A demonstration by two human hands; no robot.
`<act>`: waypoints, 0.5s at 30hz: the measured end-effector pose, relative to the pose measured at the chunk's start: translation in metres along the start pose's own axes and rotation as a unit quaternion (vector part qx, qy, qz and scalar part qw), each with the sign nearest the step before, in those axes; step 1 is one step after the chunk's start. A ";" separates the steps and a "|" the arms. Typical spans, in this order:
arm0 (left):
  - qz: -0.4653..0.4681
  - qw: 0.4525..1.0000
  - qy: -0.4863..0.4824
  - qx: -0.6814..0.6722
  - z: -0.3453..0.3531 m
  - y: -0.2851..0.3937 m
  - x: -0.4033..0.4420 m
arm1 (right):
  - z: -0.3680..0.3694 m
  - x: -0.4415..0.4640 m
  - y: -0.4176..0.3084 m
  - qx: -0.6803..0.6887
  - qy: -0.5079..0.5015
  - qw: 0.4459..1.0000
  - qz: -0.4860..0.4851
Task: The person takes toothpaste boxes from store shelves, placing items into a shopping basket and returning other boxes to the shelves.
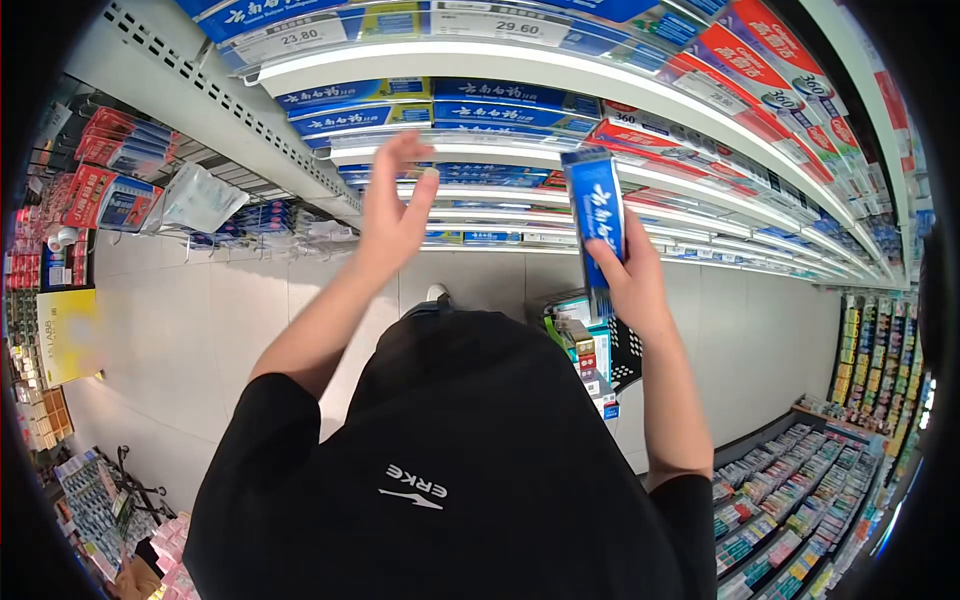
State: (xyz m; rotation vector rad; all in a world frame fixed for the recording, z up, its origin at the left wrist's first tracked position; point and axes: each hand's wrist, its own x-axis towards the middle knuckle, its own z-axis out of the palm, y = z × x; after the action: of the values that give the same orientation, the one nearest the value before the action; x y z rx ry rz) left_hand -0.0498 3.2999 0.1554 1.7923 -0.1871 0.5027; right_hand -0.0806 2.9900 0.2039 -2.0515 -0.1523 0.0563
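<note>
In my right hand (630,272) is a blue toothpaste box (596,215) with white lettering, held upright in front of the shelves. The fingers wrap round its lower half and the thumb lies across its front. My left hand (400,205) is raised with nothing in it, fingers apart and slightly curled. It is nearest to the stacked blue toothpaste boxes (345,118) on the shelf, and I cannot tell whether the fingertips touch them. More blue boxes (510,112) sit to their right on the same shelf.
Red toothpaste boxes (745,75) fill the shelf's right side. A black basket (627,350) with several boxed goods stands on the floor (480,290) by my right side. Packets hang from wire hooks on the left, including a white pouch (200,198). A yellow box (68,335) stands farther left.
</note>
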 end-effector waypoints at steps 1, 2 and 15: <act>0.119 0.983 -0.006 0.140 -0.019 0.002 0.015 | 0.002 0.015 -0.017 -0.123 0.006 0.988 -0.092; 0.234 0.932 -0.014 0.275 -0.034 0.003 0.029 | 0.004 0.029 -0.037 -0.242 0.010 0.953 -0.182; 0.284 0.830 0.018 0.480 -0.076 -0.024 0.096 | 0.049 0.124 -0.058 -0.472 0.103 0.781 -0.397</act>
State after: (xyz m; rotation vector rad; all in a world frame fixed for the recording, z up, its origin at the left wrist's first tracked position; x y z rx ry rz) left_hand 0.0266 3.3917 0.1909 2.7147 -0.5170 1.2092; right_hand 0.0323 3.0765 0.2356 -2.7599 -1.0771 -0.9469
